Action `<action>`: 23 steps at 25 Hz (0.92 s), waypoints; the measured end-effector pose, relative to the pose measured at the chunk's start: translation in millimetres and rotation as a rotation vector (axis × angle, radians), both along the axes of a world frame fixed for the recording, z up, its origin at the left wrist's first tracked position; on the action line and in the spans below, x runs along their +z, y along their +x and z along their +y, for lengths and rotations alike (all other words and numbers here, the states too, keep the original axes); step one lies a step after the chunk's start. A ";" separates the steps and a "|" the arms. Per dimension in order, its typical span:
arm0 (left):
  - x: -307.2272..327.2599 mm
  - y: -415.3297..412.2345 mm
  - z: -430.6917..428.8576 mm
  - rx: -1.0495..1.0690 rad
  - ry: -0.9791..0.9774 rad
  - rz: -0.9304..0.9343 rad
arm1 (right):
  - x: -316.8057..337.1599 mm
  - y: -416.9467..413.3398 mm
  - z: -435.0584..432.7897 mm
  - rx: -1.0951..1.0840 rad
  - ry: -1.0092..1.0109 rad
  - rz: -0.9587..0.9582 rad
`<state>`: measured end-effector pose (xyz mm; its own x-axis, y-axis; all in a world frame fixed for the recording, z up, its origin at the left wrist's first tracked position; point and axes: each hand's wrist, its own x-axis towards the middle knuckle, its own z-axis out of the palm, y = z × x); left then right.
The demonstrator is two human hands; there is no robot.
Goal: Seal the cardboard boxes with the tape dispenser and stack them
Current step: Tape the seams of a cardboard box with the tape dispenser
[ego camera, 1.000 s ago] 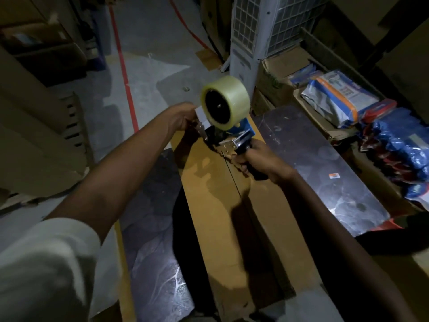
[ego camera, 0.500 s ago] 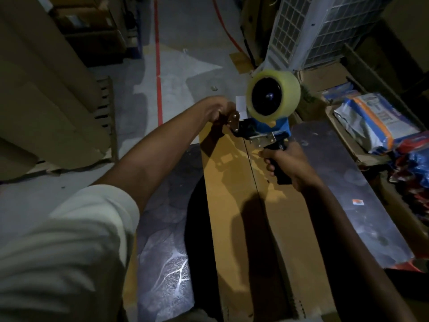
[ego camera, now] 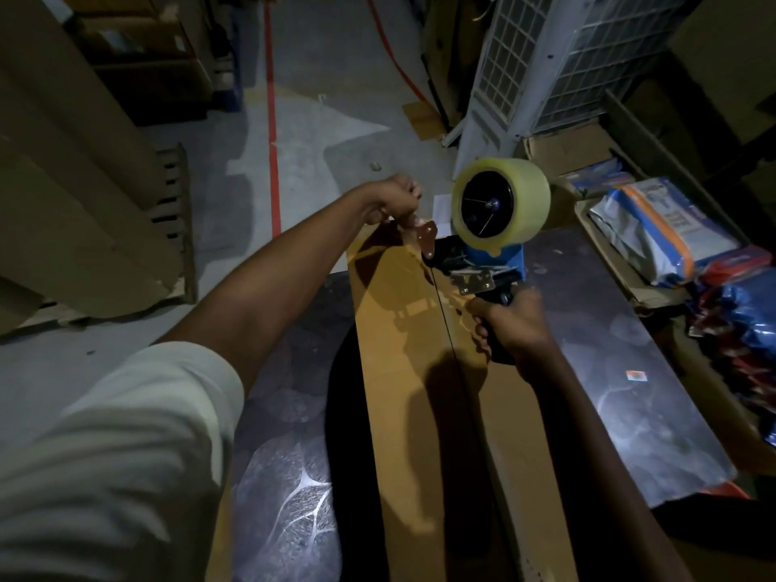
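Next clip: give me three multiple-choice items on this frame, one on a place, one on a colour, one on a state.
1. Where on the cardboard box is the tape dispenser? A near end; B far end; C middle.
2. The dispenser's body colour? A red; B blue; C green.
3. The right hand: A lies flat on the box; B grips the dispenser's handle; C hangs idle.

Key: B, it sits at the box's far end; B, the body is plainly blue; B, the fingers wrap the handle.
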<state>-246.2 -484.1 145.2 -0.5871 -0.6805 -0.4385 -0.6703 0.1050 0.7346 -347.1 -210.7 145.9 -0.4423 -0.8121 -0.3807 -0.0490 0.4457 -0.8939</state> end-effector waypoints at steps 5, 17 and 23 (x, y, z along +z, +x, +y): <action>-9.2 -7.8 -19.2 -0.052 0.020 0.054 | -17.4 4.8 -3.2 -0.069 0.018 0.079; -29.0 -19.0 -65.2 -0.047 -0.051 0.269 | -40.2 23.6 -8.0 -0.151 0.029 0.366; -47.5 -16.6 -75.3 -0.064 -0.050 0.231 | -53.0 35.1 -17.5 -0.152 0.069 0.335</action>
